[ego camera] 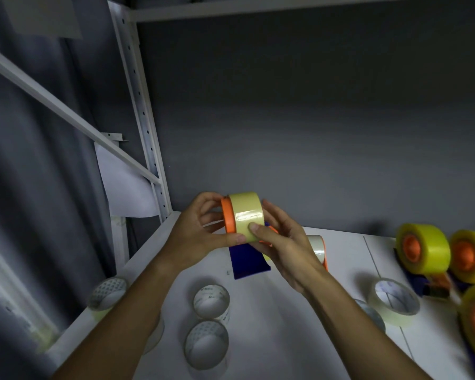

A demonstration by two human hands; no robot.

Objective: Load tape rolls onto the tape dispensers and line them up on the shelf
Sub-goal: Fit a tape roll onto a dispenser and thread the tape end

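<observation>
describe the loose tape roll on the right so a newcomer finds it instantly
Start at the white shelf and look right, toward the loaded yellow dispensers. Just in front and left of them lies one tape roll, right of the right hand. Unlike the dispensers' rolls, its core is empty.

Loose tape rolls (211, 301) lie on the shelf (272, 311), loaded dispensers (422, 252) at right.

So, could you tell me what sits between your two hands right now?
In the head view, the left hand and right hand hold a tape roll on the blue dispenser's orange hub.
</observation>
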